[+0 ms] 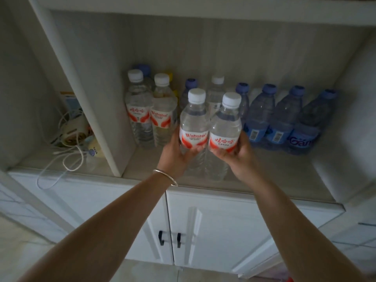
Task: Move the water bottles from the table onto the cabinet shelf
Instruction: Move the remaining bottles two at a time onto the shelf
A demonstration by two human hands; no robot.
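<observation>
- In the left cabinet bay, past the divider [91, 94]: a tangle of white cords [67, 143] and small clutter, not part of the job.
- On the cabinet shelf [154, 159], left end of the main bay: two red-label bottles [150, 115] stand upright, side by side, w/ a blue cap and something yellow half hidden behind them.
- Left hand [179, 153], bracelet [165, 177] on the wrist: fingers curled round the lower body of the left held bottle [193, 121], below its red label. Bottle upright, cap up and leaning slightly away; its long axis runs up from the grip, so most of it sits above the hand.
- Right hand [234, 155]: same hold on the right held bottle [224, 125], fingers wrapped under the label, bottle upright, touching its neighbour.
- Key relation: both bottles sit over the bare front strip of the shelf, in front of a back row [215, 92] of white- and blue-capped bottles. Whether their bases already touch the shelf can't be told; the lower parts blur into the surface.
- Judgement: the next step is likely straight down or a short push back, both hands equally near, then let go. Risk: knocking the back row.
- Right end of the shelf: a pack of blue bottles [284, 119], upright, close-packed, just beside the right held bottle.
</observation>
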